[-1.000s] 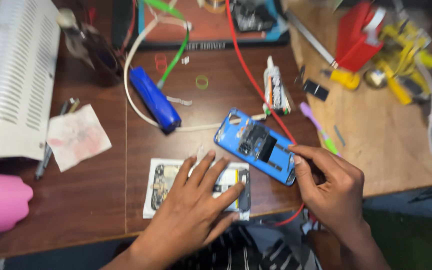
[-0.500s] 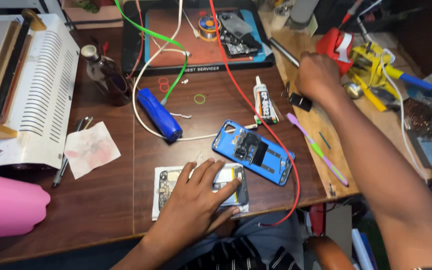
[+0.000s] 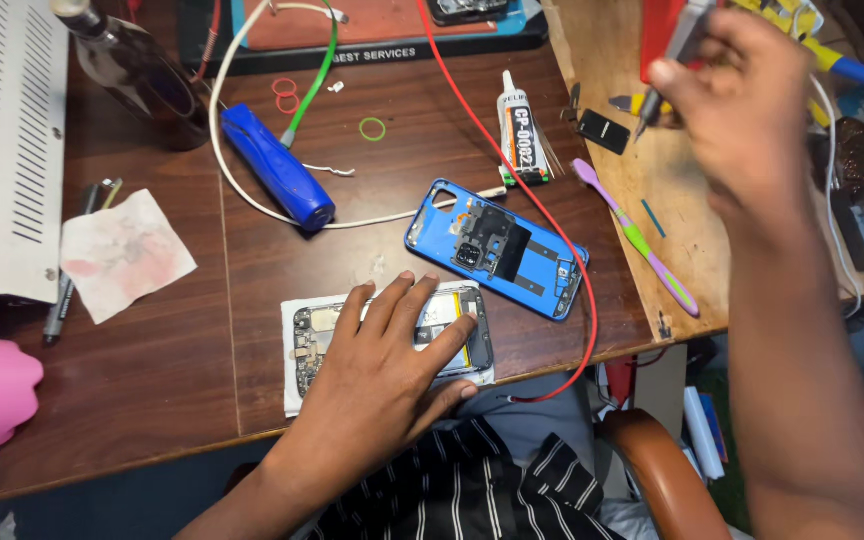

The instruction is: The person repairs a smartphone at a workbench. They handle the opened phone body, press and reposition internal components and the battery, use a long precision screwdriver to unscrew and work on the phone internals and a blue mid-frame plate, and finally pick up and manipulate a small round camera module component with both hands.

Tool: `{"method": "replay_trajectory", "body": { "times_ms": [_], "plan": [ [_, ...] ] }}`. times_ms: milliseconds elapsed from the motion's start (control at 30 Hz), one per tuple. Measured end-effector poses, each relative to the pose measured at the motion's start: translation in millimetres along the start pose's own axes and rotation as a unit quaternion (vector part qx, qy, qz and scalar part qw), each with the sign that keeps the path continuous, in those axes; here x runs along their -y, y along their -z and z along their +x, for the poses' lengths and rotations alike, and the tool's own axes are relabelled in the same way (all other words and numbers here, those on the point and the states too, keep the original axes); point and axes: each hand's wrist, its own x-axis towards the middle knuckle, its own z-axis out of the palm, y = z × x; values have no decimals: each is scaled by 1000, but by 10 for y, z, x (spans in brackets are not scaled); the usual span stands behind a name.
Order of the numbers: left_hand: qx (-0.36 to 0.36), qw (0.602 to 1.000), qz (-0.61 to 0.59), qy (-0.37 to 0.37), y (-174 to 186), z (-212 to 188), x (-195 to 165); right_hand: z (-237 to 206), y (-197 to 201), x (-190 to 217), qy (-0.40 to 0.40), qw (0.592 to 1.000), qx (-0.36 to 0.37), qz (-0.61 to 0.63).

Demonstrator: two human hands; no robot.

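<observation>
- Spanning the frame, a dark wooden table (image 3: 252,300) bears an opened phone (image 3: 392,335), lower centre, on white paper.
- Its blue back cover (image 3: 497,250) lies detached at centre, so opening looks done; inner work remains.
- Left hand (image 3: 382,370) presses flat on the phone, fingers spread, grasping nothing.
- Right hand (image 3: 742,90), upper right, pinches a slim tool (image 3: 674,50).
</observation>
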Motion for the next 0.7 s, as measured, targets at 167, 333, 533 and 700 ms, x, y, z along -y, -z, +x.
{"method": "replay_trajectory", "body": {
  "times_ms": [167,333,533,700],
  "plan": [
    [-17,1000,-8,10,44,199,34,-937,38,170,-20,982,-72,171],
    [-10,999,44,15,-53,511,12,-1459,-80,62,-25,982,-83,169],
    [21,999,32,36,-280,671,-180,-1607,-85,-84,-32,994,-54,92],
    [37,999,-1,17,-348,642,-245,-1590,-112,-135,-39,998,-36,22]
  ]
}}
